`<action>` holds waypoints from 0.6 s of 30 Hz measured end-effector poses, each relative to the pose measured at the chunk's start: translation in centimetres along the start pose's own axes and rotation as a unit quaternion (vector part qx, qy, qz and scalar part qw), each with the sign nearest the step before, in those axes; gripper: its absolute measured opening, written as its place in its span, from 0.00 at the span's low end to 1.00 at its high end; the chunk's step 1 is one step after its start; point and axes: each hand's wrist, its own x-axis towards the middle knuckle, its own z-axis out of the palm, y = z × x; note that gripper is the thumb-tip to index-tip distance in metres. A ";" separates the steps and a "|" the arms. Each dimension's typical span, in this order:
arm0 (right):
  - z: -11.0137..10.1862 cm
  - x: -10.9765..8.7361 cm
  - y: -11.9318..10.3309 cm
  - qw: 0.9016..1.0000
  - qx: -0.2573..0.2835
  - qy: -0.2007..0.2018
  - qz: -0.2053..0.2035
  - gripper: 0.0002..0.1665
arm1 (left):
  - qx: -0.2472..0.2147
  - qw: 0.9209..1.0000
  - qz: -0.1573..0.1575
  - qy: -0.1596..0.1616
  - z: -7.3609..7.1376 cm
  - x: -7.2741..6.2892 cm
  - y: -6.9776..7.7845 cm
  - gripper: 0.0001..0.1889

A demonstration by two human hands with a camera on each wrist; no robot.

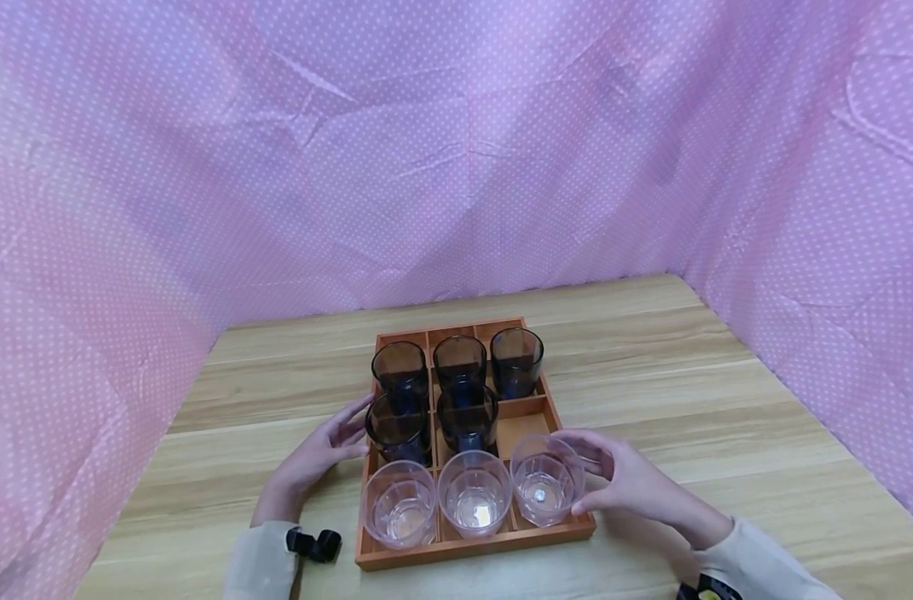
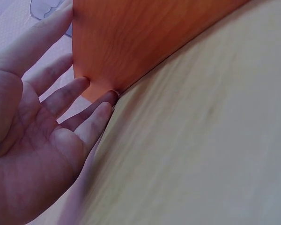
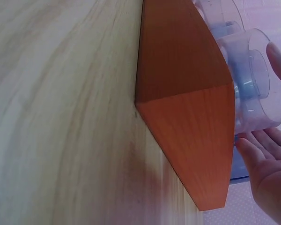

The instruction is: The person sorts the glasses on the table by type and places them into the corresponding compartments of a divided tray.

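Observation:
A wooden tray (image 1: 475, 546) with square compartments stands on the table. Three clear plastic cups fill its front row: a left one (image 1: 400, 504), a middle one (image 1: 475, 492) and a right one (image 1: 545, 483). Behind them are several dark tinted glasses (image 1: 462, 367), three in one row and two in the row nearer the clear cups. My right hand (image 1: 625, 477) holds the right clear cup, thumb at its near side and fingers at its far side. With loosely extended fingers, my left hand (image 2: 42, 126) touches the tray's left side wall (image 2: 117, 42).
Pale wood-grain table (image 1: 276, 417) extends on both sides of the tray. Pink dotted cloth (image 1: 456, 167) hangs behind and along both sides. Black wrist straps sit on both sleeves.

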 end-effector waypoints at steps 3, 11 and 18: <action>0.1 0.0 -0.1 1.000 -0.006 -0.003 0.002 0.48 | 0.004 1.000 0.011 -0.004 -0.1 0.0 -0.1 0.42; 0.1 0.1 -0.6 0.999 -0.048 -0.018 0.018 0.49 | 0.013 1.000 0.010 -0.005 -0.4 -0.5 0.0 0.43; -2.2 0.3 -0.9 0.996 -0.073 -0.035 -0.033 0.43 | 0.114 0.993 -0.002 0.030 -0.6 -1.0 1.4 0.40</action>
